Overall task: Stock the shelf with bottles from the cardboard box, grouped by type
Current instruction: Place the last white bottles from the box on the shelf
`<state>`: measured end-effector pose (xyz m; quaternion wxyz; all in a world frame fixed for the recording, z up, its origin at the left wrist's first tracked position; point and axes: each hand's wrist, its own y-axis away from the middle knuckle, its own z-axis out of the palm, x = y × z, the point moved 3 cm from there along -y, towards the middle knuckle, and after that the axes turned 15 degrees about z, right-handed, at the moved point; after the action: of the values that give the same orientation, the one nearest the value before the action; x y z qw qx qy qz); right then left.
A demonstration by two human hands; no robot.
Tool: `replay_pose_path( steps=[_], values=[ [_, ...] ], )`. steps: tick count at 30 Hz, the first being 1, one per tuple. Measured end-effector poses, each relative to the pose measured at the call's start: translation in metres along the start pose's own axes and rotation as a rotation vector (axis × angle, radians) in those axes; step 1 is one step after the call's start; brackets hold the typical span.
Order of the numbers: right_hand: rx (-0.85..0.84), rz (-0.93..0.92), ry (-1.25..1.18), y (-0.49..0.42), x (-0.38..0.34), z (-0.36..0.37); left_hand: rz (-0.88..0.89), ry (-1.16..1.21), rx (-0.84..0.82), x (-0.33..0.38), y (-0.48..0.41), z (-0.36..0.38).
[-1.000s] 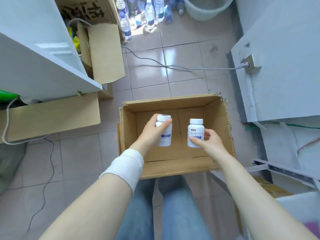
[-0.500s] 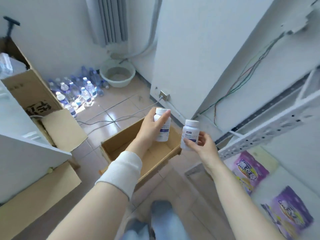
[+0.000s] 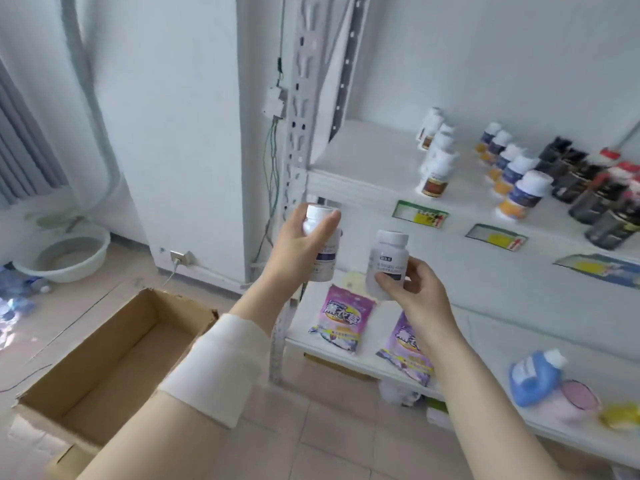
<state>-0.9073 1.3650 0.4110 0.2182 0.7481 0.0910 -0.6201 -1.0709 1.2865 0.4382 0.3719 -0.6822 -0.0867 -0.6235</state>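
Left bottle [image 3: 327,263] and right bottle [image 3: 388,258], both white with dark labels, are held in the air in front of the shelf [image 3: 363,157], one in each hand. The left grip [image 3: 301,247] wraps round its bottle from the left side, with one finger lying up by the cap. The right grip [image 3: 412,289] pinches the right bottle low on its body, from below and from the right. Both bottles stand nearly upright, caps up, near each other but apart.

The upper board lies above and to the right of both grips, its front edge about level with the caps. The bottle in the left grip is just beside the board's left front corner, by the perforated post [image 3: 294,133]. The right bottle hangs below the front edge, left of the green and yellow price tag [image 3: 420,214].

Rows run from front to back on the board: brown-labelled bottles [image 3: 436,168], then blue-and-orange bottles [image 3: 516,178], then dark bottles [image 3: 588,192] toward the right edge. Bare board shows between the left edge and the brown-labelled row, and I judge that gap closest to the left grip. Either bottle would have to rise over the front edge, then travel back and to the right. Blur keeps me from telling whether the held labels match any row.

The cardboard box [image 3: 104,358] sits open on the floor, down and left, well apart from both grips.
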Motion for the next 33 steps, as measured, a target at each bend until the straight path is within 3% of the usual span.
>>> replay_pose_path(
  steps=[3, 15, 21, 33],
  values=[
    [0.093, -0.021, -0.042, 0.016, -0.003, -0.104, 0.029, 0.01, -0.116, 0.025, 0.007, 0.099],
    [0.411, -0.09, -0.12, 0.05, -0.008, -0.385, 0.155, 0.143, -0.434, 0.094, 0.02, 0.413],
    [0.492, -0.173, -0.094, 0.026, -0.032, -0.501, 0.222, 0.148, -0.518, 0.104, -0.006, 0.532],
    [0.582, -0.148, -0.09, -0.04, -0.058, -0.699, 0.261, 0.159, -0.639, 0.112, -0.059, 0.745]
  ],
)
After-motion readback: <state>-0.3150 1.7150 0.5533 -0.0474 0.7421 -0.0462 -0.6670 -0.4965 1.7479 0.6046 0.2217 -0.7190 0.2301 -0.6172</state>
